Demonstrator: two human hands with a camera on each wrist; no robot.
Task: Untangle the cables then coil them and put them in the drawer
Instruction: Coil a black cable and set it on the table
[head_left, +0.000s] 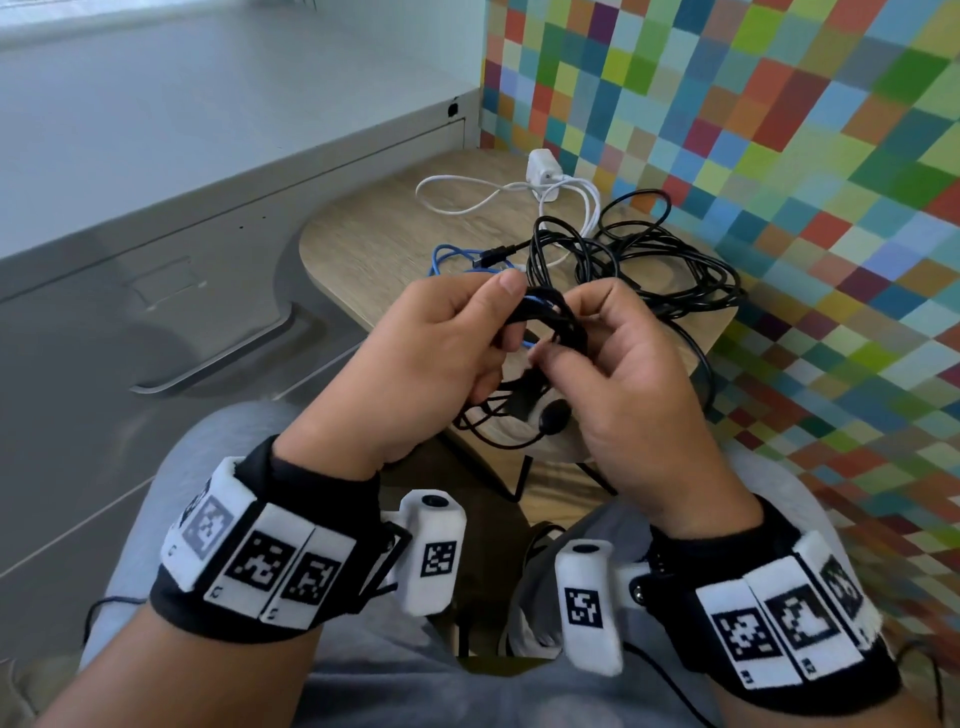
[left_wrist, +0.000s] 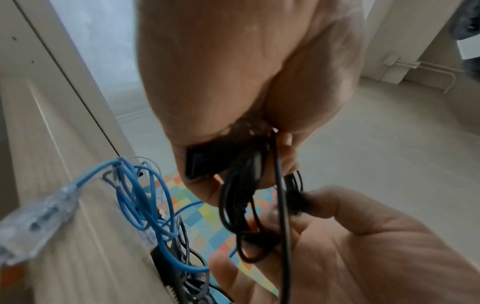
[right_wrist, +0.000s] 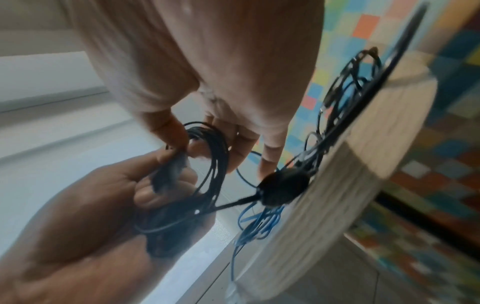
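Note:
Over the near edge of a small wooden table (head_left: 374, 228), both my hands work a small coil of thin black cable (head_left: 553, 319). My left hand (head_left: 488, 322) grips one side of the coil with thumb on top. My right hand (head_left: 597, 332) pinches the other side. A blue strand runs through the coil from the blue cable (head_left: 457, 260) on the table. In the left wrist view the black loops (left_wrist: 244, 205) hang from my left hand (left_wrist: 233, 82). The right wrist view shows the coil (right_wrist: 213, 164) between both hands.
A larger black cable tangle (head_left: 649, 254) and a white cable with its charger (head_left: 540, 166) lie on the table's far half. A black oval piece (head_left: 555, 415) sits on the near edge. A grey drawer cabinet with a handle (head_left: 223, 358) stands to the left.

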